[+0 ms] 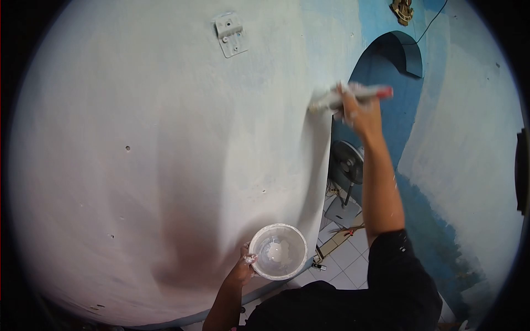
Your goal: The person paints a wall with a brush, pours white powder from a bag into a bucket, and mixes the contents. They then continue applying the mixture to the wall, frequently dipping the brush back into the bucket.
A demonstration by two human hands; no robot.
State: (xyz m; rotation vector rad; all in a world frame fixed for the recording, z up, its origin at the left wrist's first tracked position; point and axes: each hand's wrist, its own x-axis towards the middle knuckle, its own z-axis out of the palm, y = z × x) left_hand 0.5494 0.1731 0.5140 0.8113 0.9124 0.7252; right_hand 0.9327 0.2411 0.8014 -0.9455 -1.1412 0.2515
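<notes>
My right hand is closed round a paintbrush with a red handle end, raised near the wall's right edge. The brush and fingers are smeared by motion, and the bristle end is at or close to the pale painted wall. Low in front of my body, my left hand grips the left rim of a round whitish tub. Some white paint lies in the tub's bottom. White smears mark the left fingers.
A metal bracket is fixed high on the wall. Beyond the wall's edge are a blue arched recess, a standing fan and a tiled floor with tools on it. Another partly painted wall rises at right.
</notes>
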